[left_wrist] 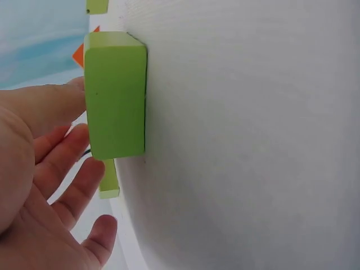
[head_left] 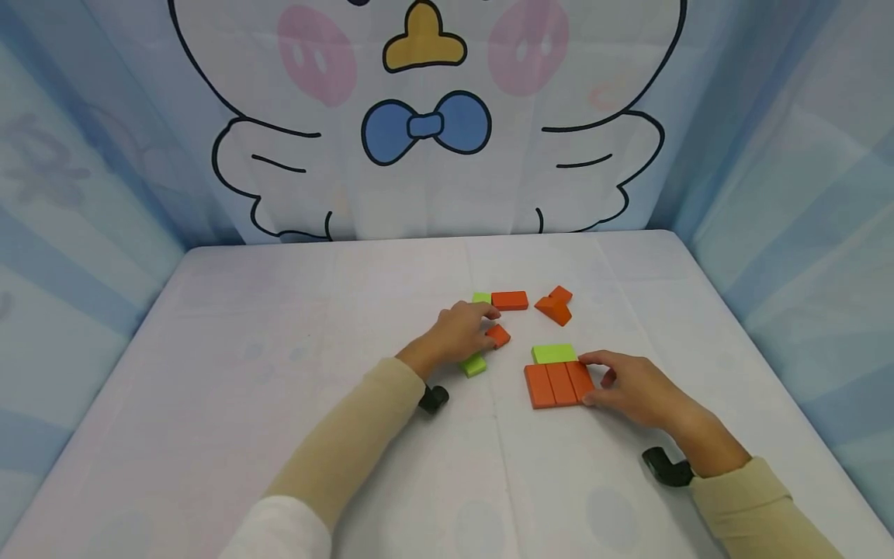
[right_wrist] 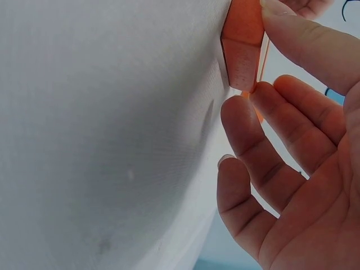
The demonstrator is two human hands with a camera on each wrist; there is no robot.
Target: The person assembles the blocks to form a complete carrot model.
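In the head view my left hand (head_left: 461, 330) has its thumb at the lower left edge of a small orange block (head_left: 499, 335), its index fingertip just beyond. A green block (head_left: 474, 366) lies below that thumb and fills the middle of the left wrist view; another green block (head_left: 481, 297) is past the fingers. My right hand (head_left: 632, 384) pinches the rightmost of the orange blocks (right_wrist: 243, 50) laid side by side, thumb at its near end and index finger at its far end. A flat green block (head_left: 554, 354) lies along the far side of that row.
Further back are an orange rectangular block (head_left: 510, 300) and a pair of orange pieces (head_left: 554, 310) touching each other. Black wrist mounts (head_left: 667, 467) stick out beside both wrists. Printed cloth (head_left: 426, 194) hangs behind the white table (head_left: 244, 326) and along its sides.
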